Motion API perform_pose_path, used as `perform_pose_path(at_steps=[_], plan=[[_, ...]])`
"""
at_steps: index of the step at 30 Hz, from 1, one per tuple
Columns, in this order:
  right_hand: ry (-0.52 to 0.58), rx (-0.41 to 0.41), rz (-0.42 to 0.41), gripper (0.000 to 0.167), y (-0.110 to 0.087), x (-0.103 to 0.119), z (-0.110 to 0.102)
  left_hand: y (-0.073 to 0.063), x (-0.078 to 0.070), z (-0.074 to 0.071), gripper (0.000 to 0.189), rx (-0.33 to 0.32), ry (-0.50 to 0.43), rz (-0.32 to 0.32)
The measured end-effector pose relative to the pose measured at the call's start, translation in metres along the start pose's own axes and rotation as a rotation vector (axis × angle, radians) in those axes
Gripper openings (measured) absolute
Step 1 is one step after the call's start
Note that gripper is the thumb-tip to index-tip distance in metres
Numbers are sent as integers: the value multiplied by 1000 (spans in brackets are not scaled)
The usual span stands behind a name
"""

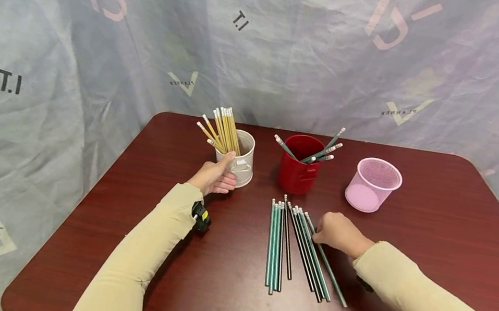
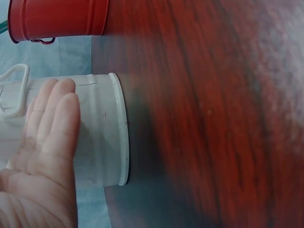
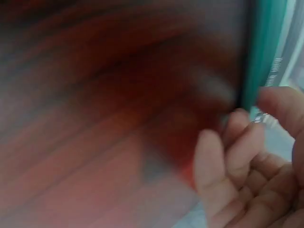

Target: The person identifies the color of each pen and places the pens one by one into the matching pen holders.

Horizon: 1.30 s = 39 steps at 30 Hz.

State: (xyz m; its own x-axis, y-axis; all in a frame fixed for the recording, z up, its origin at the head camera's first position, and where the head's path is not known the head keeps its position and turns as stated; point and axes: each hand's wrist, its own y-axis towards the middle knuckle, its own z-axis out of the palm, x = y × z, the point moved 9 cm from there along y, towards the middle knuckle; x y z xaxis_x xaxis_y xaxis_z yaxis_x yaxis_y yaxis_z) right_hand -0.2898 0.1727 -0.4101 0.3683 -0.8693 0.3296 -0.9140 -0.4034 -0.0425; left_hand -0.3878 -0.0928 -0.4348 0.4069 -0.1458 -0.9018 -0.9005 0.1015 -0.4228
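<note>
My left hand (image 1: 216, 175) rests against the white metal bucket (image 1: 244, 168), its thumb up by the rim. In the left wrist view the fingers (image 2: 59, 114) lie straight along the bucket's side, below the wire handle (image 2: 21, 90). Yellow pencils (image 1: 229, 129) stand in that bucket, eraser ends up. My right hand (image 1: 338, 234) pinches a green pencil (image 1: 334, 282), the rightmost of those on the table. Thumb and fingers meet at the green pencil's edge in the right wrist view. More green and dark pencils (image 1: 275, 253) lie to its left, erasers pointing away from me.
A red bucket (image 1: 296, 177) holds several green pencils leaning outward, beyond the loose ones. To its right stands a pink mesh cup (image 1: 368, 189). All are on a dark red-brown wooden table (image 1: 212, 297) with a grey printed sheet (image 1: 273, 48) hanging behind.
</note>
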Motion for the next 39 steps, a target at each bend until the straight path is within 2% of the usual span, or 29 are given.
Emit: perform_pose_path(at_steps=[2,6,9,11,14,18,21,22,24,27,30,36,39], plan=[[-15,0,38,41,2,0,-1,0,-1,2,81,9,0,6],[-55,7,97,35,7,4,-10,0,-3,2,81,12,4,14],[-27,-42,73,23,13,12,-30,-1,-3,0,80,8,7,15],[48,-126,22,14,17,18,-52,-2,-3,0,81,6,5,15],[252,-307,-4,6,17,18,-90,-3,-3,0,82,11,4,18],[718,-591,36,8,6,2,-130,-2,-2,-2,82,5,-1,18],[1039,-784,13,4,-3,-10,-145,-1,0,-4,81,-9,-7,4],[1121,-844,-3,7,-5,-13,-147,-1,1,-4,81,-12,-10,0],[1211,-947,-15,10,-10,-19,-150,-1,1,-4,81,-11,-12,-4],[1254,-1060,2,7,-16,-28,-150,-2,2,-2,82,-2,-18,-3],[1210,-1119,51,5,-20,-34,-148,-2,2,0,81,1,-22,-5],[1068,-1170,145,12,-24,-46,-148,-2,1,2,81,0,-17,-2],[1039,-1169,185,11,-24,-53,-146,-1,1,2,81,0,-14,-3]])
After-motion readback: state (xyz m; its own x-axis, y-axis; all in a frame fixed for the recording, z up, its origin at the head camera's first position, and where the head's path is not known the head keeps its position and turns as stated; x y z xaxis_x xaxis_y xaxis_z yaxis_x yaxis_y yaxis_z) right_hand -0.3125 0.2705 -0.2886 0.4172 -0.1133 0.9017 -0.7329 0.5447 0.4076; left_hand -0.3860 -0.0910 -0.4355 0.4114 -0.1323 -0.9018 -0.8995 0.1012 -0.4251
